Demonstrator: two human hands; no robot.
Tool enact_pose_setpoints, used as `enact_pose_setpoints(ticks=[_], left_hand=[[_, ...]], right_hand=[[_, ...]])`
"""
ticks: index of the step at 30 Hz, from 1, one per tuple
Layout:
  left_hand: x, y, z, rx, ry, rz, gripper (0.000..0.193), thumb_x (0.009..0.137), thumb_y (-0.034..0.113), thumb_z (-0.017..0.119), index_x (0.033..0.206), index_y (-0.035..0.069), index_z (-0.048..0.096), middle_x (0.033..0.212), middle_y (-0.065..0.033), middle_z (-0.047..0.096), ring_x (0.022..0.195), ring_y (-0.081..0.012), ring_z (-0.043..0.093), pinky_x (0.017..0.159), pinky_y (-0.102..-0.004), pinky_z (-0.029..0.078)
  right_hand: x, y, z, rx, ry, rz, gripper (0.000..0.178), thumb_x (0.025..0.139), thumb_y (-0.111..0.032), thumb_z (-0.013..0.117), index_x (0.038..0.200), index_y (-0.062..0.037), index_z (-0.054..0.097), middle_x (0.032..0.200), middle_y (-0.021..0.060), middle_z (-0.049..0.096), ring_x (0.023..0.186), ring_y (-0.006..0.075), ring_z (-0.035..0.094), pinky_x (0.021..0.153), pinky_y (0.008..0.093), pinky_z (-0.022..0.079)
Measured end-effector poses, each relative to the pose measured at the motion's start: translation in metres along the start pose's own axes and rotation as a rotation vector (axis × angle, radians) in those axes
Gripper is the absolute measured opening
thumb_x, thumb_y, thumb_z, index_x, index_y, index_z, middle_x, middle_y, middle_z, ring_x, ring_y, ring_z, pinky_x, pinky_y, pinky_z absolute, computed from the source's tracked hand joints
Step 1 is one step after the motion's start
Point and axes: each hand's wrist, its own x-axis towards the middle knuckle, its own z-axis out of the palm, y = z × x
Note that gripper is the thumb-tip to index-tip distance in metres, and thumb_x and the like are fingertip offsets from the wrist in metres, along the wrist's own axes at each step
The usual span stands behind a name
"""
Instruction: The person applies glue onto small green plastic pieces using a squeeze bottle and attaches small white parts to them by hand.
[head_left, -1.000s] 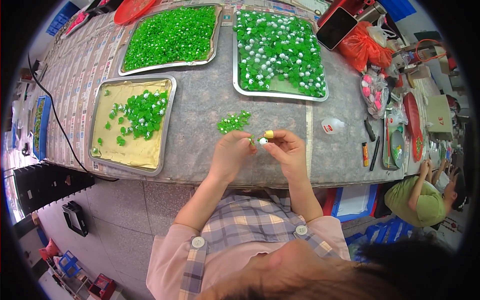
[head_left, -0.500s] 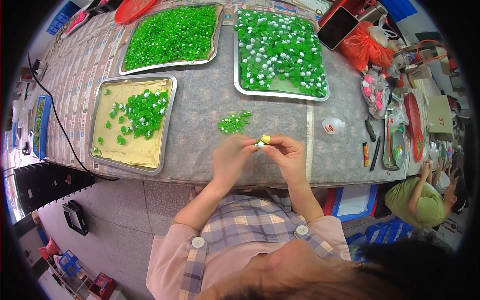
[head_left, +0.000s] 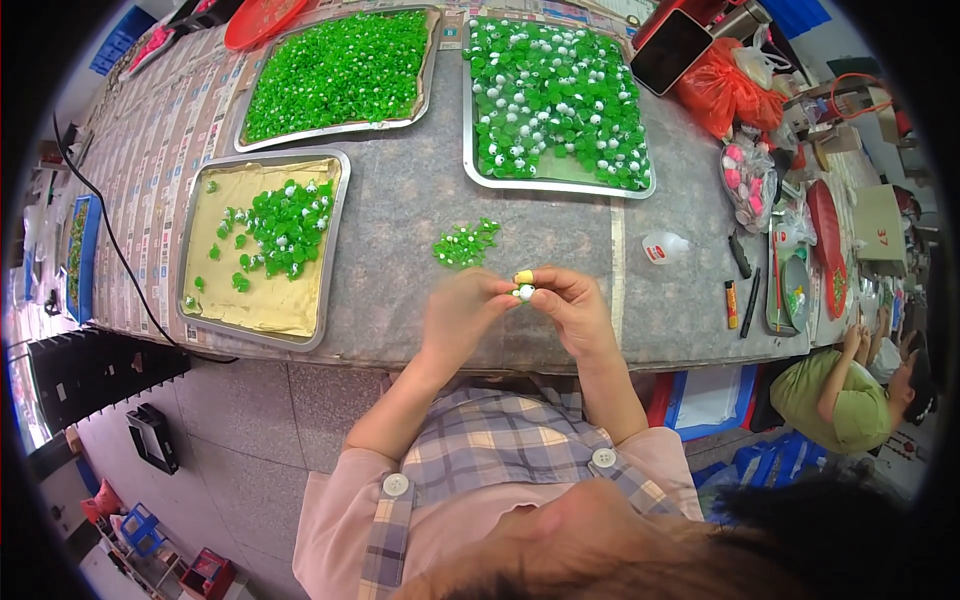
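Observation:
Between my fingertips, close to the table's front edge, is a small green plastic piece with a white ball on it (head_left: 525,293). My left hand (head_left: 460,315) pinches its left side, fingers closed, and is slightly blurred. My right hand (head_left: 573,312) pinches it from the right, with a yellow fingertip cover (head_left: 524,277) on one finger. Just beyond my hands lies a small pile of green pieces with white dots (head_left: 466,243). To the left, a metal tray lined with yellowish paper (head_left: 225,297) carries green pieces with white balls (head_left: 287,230).
At the back stand a tray heaped with small green pieces (head_left: 340,75) and a tray of green pieces with white balls (head_left: 560,105). Rightward are a small white bottle (head_left: 665,247), a glue tube (head_left: 731,304), a black pen-like stick (head_left: 750,303) and a co-worker in green (head_left: 835,400).
My hands stay together at nearly the same spot. The held piece has turned a little, so its white ball now faces lower. The view has shifted slightly.

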Motion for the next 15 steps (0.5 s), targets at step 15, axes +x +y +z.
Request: enact_pose_setpoints(ticks=[15], left_hand=[[0.003,-0.011,-0.036,0.363,0.300,0.235,0.009,0.062,0.001,0.061,0.067,0.003,0.054,0.069,-0.0048,0.054,0.064,-0.0168,0.051,0.059,-0.0254,0.042]], right_hand=[[0.033,-0.002,0.000,-0.609,0.092,-0.215,0.023,0.069,-0.008,0.057,0.091,-0.0027,0.052,0.078,0.0044,0.057,0.070,0.0118,0.053,0.064,0.0240,0.041]])
